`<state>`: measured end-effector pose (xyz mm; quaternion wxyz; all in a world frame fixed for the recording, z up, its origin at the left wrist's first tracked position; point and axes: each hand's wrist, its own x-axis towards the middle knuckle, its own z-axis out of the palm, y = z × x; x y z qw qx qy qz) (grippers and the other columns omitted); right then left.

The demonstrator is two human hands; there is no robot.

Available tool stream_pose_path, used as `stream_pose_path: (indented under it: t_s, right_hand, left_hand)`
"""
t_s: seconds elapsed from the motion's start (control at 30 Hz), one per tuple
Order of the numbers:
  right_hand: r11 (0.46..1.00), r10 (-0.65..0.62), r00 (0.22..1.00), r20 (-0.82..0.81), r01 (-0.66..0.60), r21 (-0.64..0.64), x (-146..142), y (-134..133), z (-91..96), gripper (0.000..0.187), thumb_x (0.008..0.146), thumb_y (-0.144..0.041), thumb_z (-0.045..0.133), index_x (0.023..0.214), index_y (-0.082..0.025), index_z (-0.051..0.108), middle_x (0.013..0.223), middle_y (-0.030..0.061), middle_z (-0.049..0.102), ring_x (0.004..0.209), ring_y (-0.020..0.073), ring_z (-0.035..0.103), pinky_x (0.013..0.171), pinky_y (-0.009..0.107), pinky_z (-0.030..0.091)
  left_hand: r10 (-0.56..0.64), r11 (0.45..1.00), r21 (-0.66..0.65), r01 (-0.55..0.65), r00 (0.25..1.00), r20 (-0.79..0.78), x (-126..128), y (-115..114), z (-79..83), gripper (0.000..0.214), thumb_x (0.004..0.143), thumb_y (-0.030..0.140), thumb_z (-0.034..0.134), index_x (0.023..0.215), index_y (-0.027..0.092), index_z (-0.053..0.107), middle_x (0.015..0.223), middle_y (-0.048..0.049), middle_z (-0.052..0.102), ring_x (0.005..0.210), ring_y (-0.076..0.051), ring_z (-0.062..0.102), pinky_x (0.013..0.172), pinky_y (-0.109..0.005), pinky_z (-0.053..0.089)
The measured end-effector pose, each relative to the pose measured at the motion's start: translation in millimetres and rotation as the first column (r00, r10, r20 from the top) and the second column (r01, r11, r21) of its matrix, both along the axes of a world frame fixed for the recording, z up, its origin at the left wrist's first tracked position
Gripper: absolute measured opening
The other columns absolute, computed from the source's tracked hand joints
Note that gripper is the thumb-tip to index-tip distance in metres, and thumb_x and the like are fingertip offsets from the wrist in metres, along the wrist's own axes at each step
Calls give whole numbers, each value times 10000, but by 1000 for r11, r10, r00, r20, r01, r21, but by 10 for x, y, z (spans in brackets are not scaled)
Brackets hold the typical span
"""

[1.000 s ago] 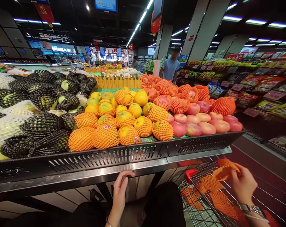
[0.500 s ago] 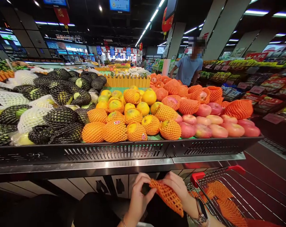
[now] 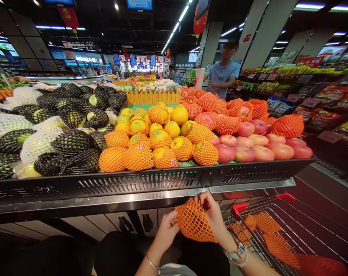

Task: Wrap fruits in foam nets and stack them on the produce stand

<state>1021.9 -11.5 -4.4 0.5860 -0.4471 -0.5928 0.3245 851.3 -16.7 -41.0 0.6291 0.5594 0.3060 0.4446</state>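
An orange foam fruit net (image 3: 195,221) is spread between my two hands below the front edge of the fruit stand. My left hand (image 3: 169,226) pinches its left rim. My right hand (image 3: 211,211) is closed on its upper right edge, fingers curled over the rim. The net looks opened out and I see no fruit in it. Just beyond, several oranges (image 3: 172,129) lie on the stand, many in similar orange nets. Red apples (image 3: 227,152) sit to their right, and fruit in black nets (image 3: 73,142) to their left.
A shopping cart (image 3: 280,222) with a red-ended handle and several orange nets inside stands at my right. The stand's black slatted front (image 3: 139,183) runs across before me. A person in a blue shirt (image 3: 222,76) stands behind the apples; snack shelves (image 3: 312,94) line the right.
The net has gone from a narrow folded strip to a wide, spread shape. My hands have moved slightly up and apart. The person behind the apples has shifted, arms now in front.
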Motion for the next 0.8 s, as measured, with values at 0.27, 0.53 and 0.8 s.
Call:
stream_pose_path:
  t_s: [0.27, 0.53, 0.8]
  right_hand:
    - [922, 348, 937, 43, -333, -199, -54, -61, 155, 362, 725, -221, 747, 804, -231, 394, 787, -42, 444, 706, 115, 414, 649, 228, 361]
    - [926, 258, 956, -139, -286, -246, -25, 63, 425, 404, 740, -351, 784, 821, -231, 406, 785, -32, 546, 645, 96, 485, 614, 220, 397]
    - [894, 447, 862, 240, -423, -146, -113, 36, 514, 388, 767, -212, 754, 1107, -212, 568, 1159, 86, 633, 1096, 207, 600, 980, 344, 476]
  left_hand:
    - [183, 927, 352, -131, 976, -120, -167, 64, 152, 314, 854, 452, 631, 809, 183, 786, 883, -109, 759, 826, -235, 684, 796, -327, 525]
    - [279, 947, 240, -215, 918, -281, -262, -36, -126, 573, 906, 625, 423, 868, 183, 785, 835, -115, 753, 827, -244, 675, 824, -368, 546]
    - [462, 849, 343, -401, 880, -114, -251, 13, -79, 376, 689, 525, 765, 899, 215, 794, 938, -114, 770, 900, -282, 716, 847, -415, 589]
